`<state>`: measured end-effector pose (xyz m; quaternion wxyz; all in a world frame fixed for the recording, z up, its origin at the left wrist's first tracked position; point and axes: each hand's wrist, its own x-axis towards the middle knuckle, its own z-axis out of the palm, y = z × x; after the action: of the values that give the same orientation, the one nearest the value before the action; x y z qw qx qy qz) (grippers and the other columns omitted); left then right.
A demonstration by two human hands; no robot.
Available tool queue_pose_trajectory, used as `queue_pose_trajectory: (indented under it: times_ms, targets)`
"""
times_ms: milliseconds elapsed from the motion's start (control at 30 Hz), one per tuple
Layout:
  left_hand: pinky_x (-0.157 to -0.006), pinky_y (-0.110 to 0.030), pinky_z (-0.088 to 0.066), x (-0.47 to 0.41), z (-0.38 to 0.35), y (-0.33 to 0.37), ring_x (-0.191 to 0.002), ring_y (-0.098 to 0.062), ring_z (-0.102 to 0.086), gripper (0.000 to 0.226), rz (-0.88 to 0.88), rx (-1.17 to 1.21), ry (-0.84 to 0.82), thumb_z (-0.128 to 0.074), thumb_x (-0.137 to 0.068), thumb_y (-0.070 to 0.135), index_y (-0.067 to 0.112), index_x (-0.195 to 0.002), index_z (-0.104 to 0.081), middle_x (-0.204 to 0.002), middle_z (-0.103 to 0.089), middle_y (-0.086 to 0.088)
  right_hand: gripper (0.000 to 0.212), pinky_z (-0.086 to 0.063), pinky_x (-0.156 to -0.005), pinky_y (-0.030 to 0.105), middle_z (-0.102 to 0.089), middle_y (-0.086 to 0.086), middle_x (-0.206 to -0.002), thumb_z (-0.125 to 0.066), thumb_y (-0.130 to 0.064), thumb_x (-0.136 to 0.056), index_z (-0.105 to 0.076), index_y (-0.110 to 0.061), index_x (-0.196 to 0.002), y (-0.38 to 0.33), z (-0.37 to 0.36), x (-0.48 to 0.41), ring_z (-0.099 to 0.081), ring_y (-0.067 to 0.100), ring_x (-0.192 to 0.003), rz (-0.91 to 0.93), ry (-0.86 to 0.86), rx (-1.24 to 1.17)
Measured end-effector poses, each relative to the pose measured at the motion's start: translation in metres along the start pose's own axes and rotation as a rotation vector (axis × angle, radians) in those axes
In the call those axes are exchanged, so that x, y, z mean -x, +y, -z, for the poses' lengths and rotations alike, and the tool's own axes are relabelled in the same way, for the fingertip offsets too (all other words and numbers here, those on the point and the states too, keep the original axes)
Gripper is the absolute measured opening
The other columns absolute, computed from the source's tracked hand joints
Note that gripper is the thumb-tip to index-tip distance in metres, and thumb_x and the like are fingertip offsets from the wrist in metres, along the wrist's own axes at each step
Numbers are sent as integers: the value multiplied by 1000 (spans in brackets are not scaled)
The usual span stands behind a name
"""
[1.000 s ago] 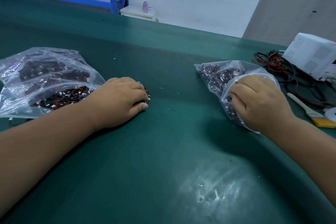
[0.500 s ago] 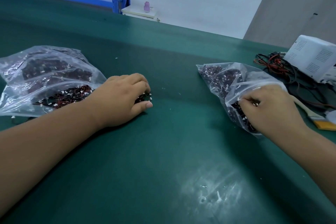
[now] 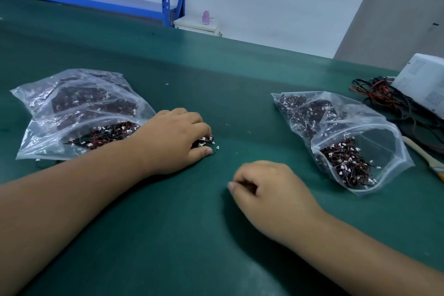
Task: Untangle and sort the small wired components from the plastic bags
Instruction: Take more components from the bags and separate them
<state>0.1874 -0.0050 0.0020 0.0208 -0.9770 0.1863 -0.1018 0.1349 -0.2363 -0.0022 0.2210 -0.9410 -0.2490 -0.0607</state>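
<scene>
At the centre left of the frame, the left hand (image 3: 173, 137) curls over a small clump of red-and-black wired components with white plugs (image 3: 204, 143), its thumb and fingertips closing on the clump against the dark green table mat (image 3: 168, 235). One white plug on a thin wire lies just outside the thumb tip. Behind that wrist lies a clear zip-top plastic bag (image 3: 79, 108), more components crowding its near edge. At lower centre the right hand (image 3: 266, 190) has its fingers curled in and its thumb against the forefinger. Whether it pinches a wire or nothing cannot be told. Well to its right a second clear plastic bag (image 3: 348, 142) gapes open, with a tangled heap near its mouth.

The likeliest trouble is a hard pull. The wires look fine and knotted, so tugging one free could drag the whole clump along or strain a wire at its plug. The stray plug by the thumb could be flicked away unnoticed. A forearm brushing either bag may spill parts and mix the two lots. Pieces pushed toward the loose black and red cables (image 3: 384, 101) at upper right would be hard to pick out.
</scene>
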Motion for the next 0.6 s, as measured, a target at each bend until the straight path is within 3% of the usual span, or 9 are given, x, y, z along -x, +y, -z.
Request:
queue_pose_trajectory:
  times_ms: [100, 200, 300, 367, 433, 600]
  targets:
    - [-88, -39, -47, 1, 2, 1, -103, -16, -55, 44, -65, 23, 43, -35, -87, 62, 36, -112, -60, -110, -57, 12, 12, -49, -79, 37, -54, -11, -83, -62, -34, -85, -63, -30, -97, -3, -20, -30, -53, 16, -86, -49, 73, -80]
    - [-83, -39, -48, 4, 5, 2, -97, -17, -56, 35, -129, 21, 84, -40, -91, 54, 33, -107, -63, -105, -58, 10, 47, -40, -98, 38, -56, -6, -118, -63, -35, -86, -53, -30, -132, 1, -28, -58, -49, 22, -113, -127, 62, -35]
    - [-77, -41, -49, 4, 6, 4, -92, -21, -58, 35, -181, 14, 112, -38, -94, 46, 26, -103, -65, -100, -60, 5, 61, -29, -102, 41, -50, -10, -138, -60, -52, -85, -43, -37, -141, 6, -30, -72, -40, 23, -128, -142, -7, 44]
    - [-74, -42, -50, 4, 6, 5, -89, -24, -59, 34, -204, 12, 152, -39, -94, 40, 20, -100, -66, -98, -61, 1, 53, -27, -98, 39, -53, -21, -127, -55, -60, -81, -44, -47, -131, 6, -28, -69, -40, 19, -125, -47, -62, 55]
    - [-71, -43, -51, 4, 8, 5, -84, -27, -60, 28, -227, 58, 229, -46, -94, 34, 15, -97, -67, -94, -62, -2, 36, -24, -88, 36, -55, -26, -102, -52, -60, -76, -42, -53, -111, 5, -26, -65, -43, 15, -111, 58, -81, 14]
    - [-78, -43, -50, 3, 11, 6, -88, -25, -58, 31, -222, 168, 289, -44, -95, 39, 16, -102, -63, -97, -60, -1, 13, -32, -83, 37, -52, -16, -87, -61, -49, -88, -54, -40, -95, 8, -26, -67, -46, 14, -95, 91, 11, -57]
